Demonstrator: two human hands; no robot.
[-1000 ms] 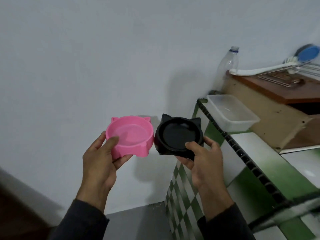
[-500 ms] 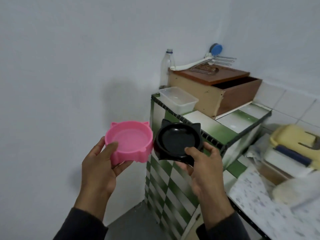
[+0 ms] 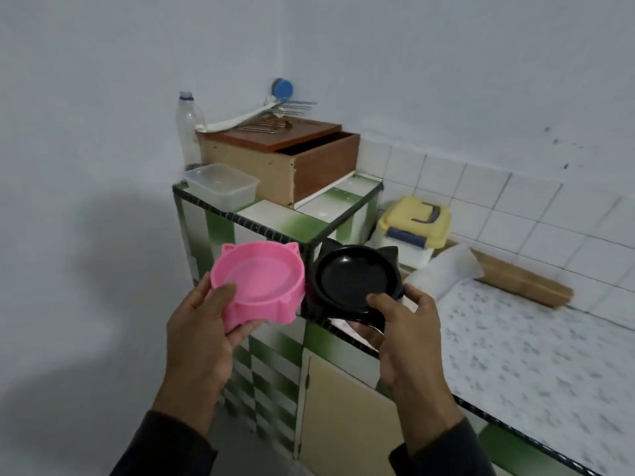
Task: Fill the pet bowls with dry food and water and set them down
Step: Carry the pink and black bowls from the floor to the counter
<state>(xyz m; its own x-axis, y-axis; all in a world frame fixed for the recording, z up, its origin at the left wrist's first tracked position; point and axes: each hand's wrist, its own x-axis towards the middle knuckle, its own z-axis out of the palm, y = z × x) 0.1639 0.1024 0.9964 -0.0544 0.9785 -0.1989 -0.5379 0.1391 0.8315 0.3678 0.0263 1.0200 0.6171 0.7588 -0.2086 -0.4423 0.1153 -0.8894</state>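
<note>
My left hand (image 3: 202, 333) grips a pink pet bowl (image 3: 261, 280) with cat ears, thumb over its near rim and fingers underneath. Beside it my right hand (image 3: 403, 329) holds a black cat-eared pet bowl (image 3: 354, 280) the same way. Both bowls look empty and are held side by side in the air, almost touching, in front of the corner of a green and white tiled counter (image 3: 299, 221). No dry food or water shows inside them.
On the raised counter stand a clear plastic tub (image 3: 223, 187), a wooden box (image 3: 285, 156) with wire racks and a brush on top, and a plastic bottle (image 3: 189, 132). A yellow-lidded container (image 3: 414, 223) and a patterned lower worktop (image 3: 536, 341) lie to the right. A cupboard door (image 3: 340, 417) is below.
My view has swung right, bringing the lower worktop and the yellow-lidded container into sight. Both hands keep holding the bowls, now in front of the counter corner.
</note>
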